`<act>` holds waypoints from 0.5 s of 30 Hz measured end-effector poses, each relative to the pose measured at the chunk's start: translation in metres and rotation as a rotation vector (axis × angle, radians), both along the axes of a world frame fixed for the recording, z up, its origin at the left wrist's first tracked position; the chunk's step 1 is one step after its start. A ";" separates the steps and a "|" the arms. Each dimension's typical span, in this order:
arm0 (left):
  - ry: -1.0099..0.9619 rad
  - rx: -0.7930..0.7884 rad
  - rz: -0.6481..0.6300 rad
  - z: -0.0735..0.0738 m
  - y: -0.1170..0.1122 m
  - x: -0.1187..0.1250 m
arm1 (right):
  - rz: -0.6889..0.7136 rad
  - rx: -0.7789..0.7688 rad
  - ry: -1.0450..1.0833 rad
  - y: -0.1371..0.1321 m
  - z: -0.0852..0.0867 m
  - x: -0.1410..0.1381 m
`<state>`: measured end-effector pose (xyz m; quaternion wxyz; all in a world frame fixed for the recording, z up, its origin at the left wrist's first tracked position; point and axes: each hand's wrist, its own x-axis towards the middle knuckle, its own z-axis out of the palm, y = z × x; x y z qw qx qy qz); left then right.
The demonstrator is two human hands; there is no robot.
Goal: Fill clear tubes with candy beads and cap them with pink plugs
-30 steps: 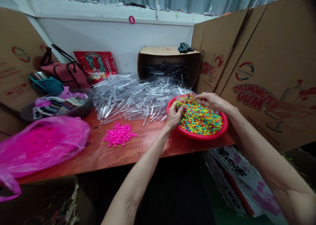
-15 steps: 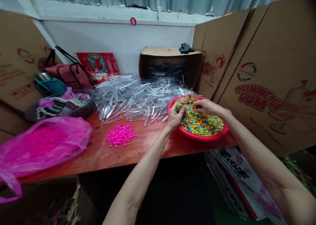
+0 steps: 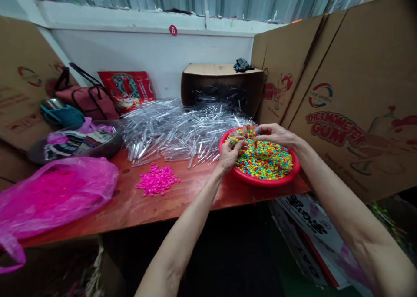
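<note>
A red basin [image 3: 260, 182] near the table's right end holds many small multicoloured candies [image 3: 270, 162]. My left hand [image 3: 230, 154] is closed at the basin's left side, around what look like clear plastic tubes [image 3: 240, 134] with candies in and about them; their ends are blurred. Over the back of the basin, my right hand [image 3: 276, 135] has its fingers bent together, with a few candies at the fingertips. A smeared streak of candies shows just below those fingers. Behind the basin spreads a large heap of clear plastic tubes [image 3: 169, 129].
Pink caps [image 3: 157, 180] lie in a small pile on the red table [image 3: 130, 208]. At left are a pink plastic bag [image 3: 61, 192] and a dark bowl of cloths [image 3: 106, 148]. An open carton [image 3: 221, 70] stands behind; tall cardboard boxes [image 3: 342, 92] wall the right side.
My right hand has lifted slightly and opened a little from the candies, and a blurred streak of candies now shows under it. My left hand stays nearly in place. The view has shifted slightly.
</note>
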<state>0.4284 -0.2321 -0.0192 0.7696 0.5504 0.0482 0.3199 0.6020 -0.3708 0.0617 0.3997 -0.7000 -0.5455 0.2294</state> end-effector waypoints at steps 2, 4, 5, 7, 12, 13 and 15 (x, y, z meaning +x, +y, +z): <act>0.011 -0.017 -0.014 0.001 0.000 0.000 | -0.034 0.031 0.111 -0.006 0.003 -0.002; 0.014 -0.024 -0.027 0.001 -0.001 0.000 | -0.051 0.050 0.167 -0.007 0.003 -0.007; 0.012 -0.024 -0.032 0.002 -0.001 0.000 | -0.055 0.060 0.181 -0.006 0.002 -0.010; 0.005 -0.023 -0.038 0.004 -0.002 0.000 | -0.051 0.080 0.189 -0.003 0.001 -0.015; 0.010 -0.036 -0.033 0.006 -0.003 -0.002 | 0.000 0.023 0.017 0.001 0.005 -0.009; 0.012 -0.037 -0.030 0.005 -0.003 -0.002 | 0.005 -0.033 -0.082 0.000 0.006 -0.004; 0.011 -0.028 -0.022 0.004 -0.003 -0.001 | -0.011 -0.196 -0.322 -0.001 0.006 0.006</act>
